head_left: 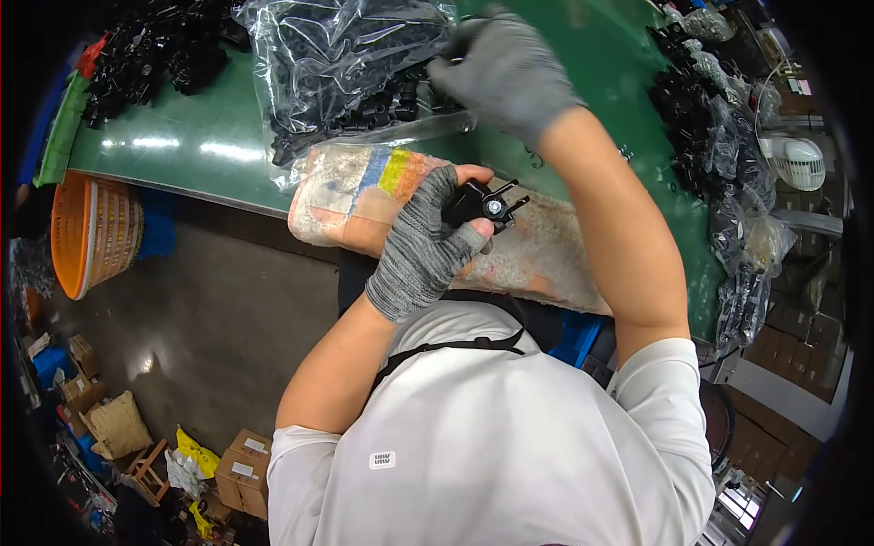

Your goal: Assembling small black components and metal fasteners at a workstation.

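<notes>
My left hand point(423, 238), in a grey knit glove with bare fingertips, is closed around a small black clamp-like part point(482, 202). Two prongs and a round silver screw head show on that part, which is held just above a folded, stained towel point(537, 250) at the table's near edge. Farther off, my gloved right hand point(514, 73) is beside the right edge of a clear plastic bag point(350, 64) of black parts. Its fingers curve near something dark, but motion blur hides whether they grip it.
The green table point(214, 168) bears a heap of black parts point(164, 55) at the far left and more bagged black parts point(719, 155) along the right. Small dark rings point(536, 160) lie near my right forearm. An orange basket point(91, 232) stands left of the table; cardboard boxes point(244, 473) sit on the floor.
</notes>
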Demonstrator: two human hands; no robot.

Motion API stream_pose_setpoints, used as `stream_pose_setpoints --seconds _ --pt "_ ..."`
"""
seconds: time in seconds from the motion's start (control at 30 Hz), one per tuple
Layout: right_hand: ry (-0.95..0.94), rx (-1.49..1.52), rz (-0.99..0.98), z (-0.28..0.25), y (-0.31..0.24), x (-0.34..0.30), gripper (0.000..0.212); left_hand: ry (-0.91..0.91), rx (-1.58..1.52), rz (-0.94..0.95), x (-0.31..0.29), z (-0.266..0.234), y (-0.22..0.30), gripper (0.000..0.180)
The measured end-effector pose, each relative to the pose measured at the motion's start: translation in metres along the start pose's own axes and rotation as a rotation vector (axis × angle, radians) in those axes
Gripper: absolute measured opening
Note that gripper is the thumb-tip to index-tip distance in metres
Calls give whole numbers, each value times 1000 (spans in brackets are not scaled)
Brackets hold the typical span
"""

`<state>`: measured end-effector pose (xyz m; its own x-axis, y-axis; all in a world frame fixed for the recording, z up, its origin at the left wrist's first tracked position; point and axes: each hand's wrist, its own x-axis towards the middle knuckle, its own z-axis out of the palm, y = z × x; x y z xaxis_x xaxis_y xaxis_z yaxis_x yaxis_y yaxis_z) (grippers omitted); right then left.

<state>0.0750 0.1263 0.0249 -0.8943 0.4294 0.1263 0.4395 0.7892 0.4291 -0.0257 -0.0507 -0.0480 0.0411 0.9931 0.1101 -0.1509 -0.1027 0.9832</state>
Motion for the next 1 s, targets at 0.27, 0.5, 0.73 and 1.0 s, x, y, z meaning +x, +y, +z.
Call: stream_pose_setpoints --seconds 0.27,0.5,0.73,1.0 --pt "312 1091 630 -57 -46 -119 22 -31 -69 -67 6 7 -1 44" --pt "388 790 555 -41 -58 -133 28 -18 -10 -48 13 21 -5 36" --pt "331 677 478 -48 -51 -139 31 13 -56 -159 20 31 -1 28" --pt "188 607 430 -58 -45 -142 39 52 -109 -235 28 39 2 29"
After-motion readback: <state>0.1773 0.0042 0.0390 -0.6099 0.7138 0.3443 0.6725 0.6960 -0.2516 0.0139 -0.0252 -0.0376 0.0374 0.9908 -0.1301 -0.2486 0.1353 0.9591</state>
